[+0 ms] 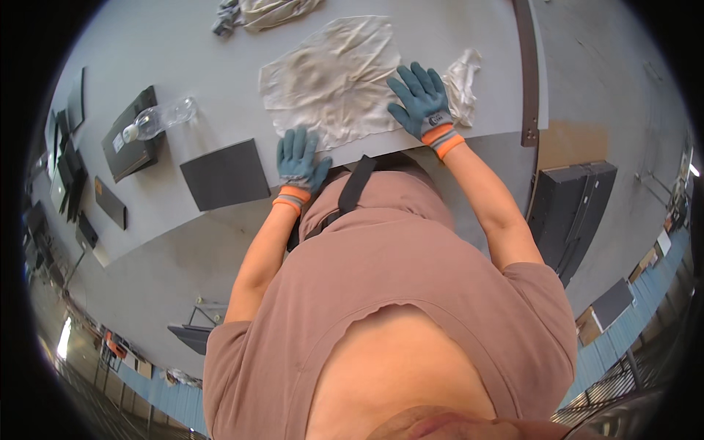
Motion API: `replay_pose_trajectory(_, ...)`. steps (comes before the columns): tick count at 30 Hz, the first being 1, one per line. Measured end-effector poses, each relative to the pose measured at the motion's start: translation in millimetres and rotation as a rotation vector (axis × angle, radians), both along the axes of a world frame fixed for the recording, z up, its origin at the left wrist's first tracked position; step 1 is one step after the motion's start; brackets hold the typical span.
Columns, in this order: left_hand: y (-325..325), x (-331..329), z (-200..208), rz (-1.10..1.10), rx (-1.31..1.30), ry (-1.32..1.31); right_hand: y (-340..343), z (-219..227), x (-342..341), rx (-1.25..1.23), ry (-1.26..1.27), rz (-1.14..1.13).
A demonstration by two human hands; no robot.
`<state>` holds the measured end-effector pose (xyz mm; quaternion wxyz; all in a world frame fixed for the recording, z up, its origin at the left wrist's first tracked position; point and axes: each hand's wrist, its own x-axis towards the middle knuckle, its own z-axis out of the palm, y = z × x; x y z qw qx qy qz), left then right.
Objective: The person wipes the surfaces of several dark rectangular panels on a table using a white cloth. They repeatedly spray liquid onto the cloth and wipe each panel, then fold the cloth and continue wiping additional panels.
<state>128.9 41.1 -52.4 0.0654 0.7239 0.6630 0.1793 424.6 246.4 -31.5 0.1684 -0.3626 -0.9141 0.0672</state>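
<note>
A wrinkled whitish cloth (pixel 330 77) lies spread on the grey table (pixel 220 44) in front of me. My left hand (pixel 299 158), in a grey-blue work glove with an orange cuff, rests at the cloth's near left corner, fingers stretched out. My right hand (pixel 423 99), gloved the same way, lies with spread fingers at the cloth's right edge. Neither hand grips anything. Just right of my right hand is a smaller crumpled white rag (pixel 462 84). A dark flat rectangular panel (pixel 225 174) lies left of my left hand, by the table's near edge.
A clear plastic bottle (pixel 161 117) lies against a dark box (pixel 128 136) on the left. Several dark panels (pixel 70 172) stand farther left. More cloth (pixel 275 11) is bunched at the far side. A brown strip (pixel 528 73) runs along the table's right end; dark long boxes (pixel 572 213) stand beyond.
</note>
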Motion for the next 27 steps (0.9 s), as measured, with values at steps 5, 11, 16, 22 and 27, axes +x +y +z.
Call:
replay_pose_trajectory(5,6.3,3.1,12.1,0.023,0.001,-0.054,-14.4,13.7,65.8,-0.041,0.023,-0.554)
replay_pose_trajectory(11,74.0,34.1,51.2,0.039,0.087,-0.219,-1.9,-1.2,102.2,-0.288,0.323,-0.775)
replay_pose_trajectory(16,156.0,81.3,88.4,-0.164,0.217,-0.394,20.1,38.4,79.0,0.012,0.423,-0.575)
replay_pose_trajectory(22,234.3,114.1,145.7,-0.407,0.374,-0.325,43.1,114.8,47.5,-0.118,0.404,-0.058)
replay_pose_trajectory(27,251.7,87.3,132.7,-0.509,0.2,-0.371,54.3,123.8,36.4,-0.242,0.398,-0.104)
